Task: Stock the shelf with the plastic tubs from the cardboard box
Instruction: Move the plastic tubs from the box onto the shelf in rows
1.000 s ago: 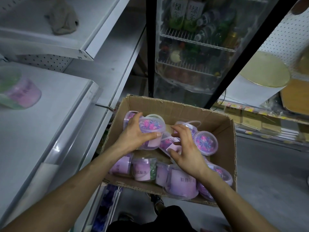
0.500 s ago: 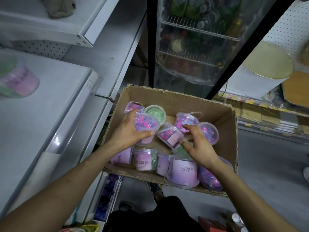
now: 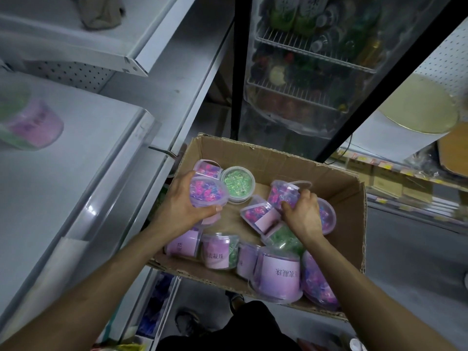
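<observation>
Both hands are down in the cardboard box (image 3: 349,198), each closed around a plastic tub. The left hand (image 3: 184,206) wraps the side of a pink-and-purple tub (image 3: 206,192), thumb across its near wall and fingers curled behind, so the clear lid tips up and to the right. The right hand (image 3: 302,215) closes over a second purple tub (image 3: 283,195) near the middle of the box; that tub lies tilted, its lid and thin handle pointing away from the person, and whether it is clear of its neighbours cannot be told. The shelf (image 3: 83,158) lies to the left of the box and above it, its front lip just beside the box's left wall, so the left hand is the nearer one and its tub would likely travel up and leftward over that lip. One stocked tub (image 3: 30,125) already stands far back on the shelf at the left edge, blurred. Other tubs remain in the box: a green tub (image 3: 238,183) stands upright just right of the left hand's load, and several labelled tubs (image 3: 276,272) lie on their sides along the near wall.
</observation>
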Available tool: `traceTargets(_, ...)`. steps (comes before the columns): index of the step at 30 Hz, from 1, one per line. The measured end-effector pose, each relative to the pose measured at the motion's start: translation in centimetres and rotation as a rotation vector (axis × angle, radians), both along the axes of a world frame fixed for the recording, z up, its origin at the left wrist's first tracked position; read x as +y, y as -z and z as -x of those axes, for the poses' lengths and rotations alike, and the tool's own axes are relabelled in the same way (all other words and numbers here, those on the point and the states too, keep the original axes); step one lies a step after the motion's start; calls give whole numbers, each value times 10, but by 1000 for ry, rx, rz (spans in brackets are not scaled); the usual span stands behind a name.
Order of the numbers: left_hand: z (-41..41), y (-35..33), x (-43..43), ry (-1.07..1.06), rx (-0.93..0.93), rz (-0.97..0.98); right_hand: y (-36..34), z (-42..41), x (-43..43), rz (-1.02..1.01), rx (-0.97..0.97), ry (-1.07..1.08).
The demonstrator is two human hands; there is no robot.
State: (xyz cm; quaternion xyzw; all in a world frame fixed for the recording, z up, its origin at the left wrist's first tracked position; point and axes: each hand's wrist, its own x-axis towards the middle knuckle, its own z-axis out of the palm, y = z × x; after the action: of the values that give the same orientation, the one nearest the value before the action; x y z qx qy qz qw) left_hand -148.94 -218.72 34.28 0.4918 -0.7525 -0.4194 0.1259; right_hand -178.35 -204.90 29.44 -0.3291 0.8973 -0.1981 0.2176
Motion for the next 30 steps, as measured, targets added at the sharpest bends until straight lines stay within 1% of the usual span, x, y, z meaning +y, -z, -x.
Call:
traceTargets(3, 4, 2, -1, 1, -13, 23, 5, 4, -4, -9, -14, 74)
traceTargets(6, 11, 1, -1, 7, -47, 34, 7, 6, -11, -41, -24, 96)
traceTargets(11, 23, 1, -1, -3, -69, -14, 9, 9, -25, -64, -19, 60)
traceTargets(16, 26, 3, -1, -19, -52, -59, 10, 4, -35, 13, 26, 19)
traceTargets(18, 27, 3, -2, -21, -59, -56, 12, 4, -41, 58, -35, 53)
traceTargets(20, 26, 3, -3, -24, -66, -55, 12, 3, -48, 74, -158, 165)
traceTargets(22, 25, 4, -3, -28, -71, -56, 11, 3, -52, 43, -249, 274)
traceTargets(25, 26, 4, -4, -29, -73, -61, 14, 10, -54, 17, -263, 301)
traceTargets(30, 29, 4, -2, -37, -71, -55, 19, 15, -59, -57, -282, 269)
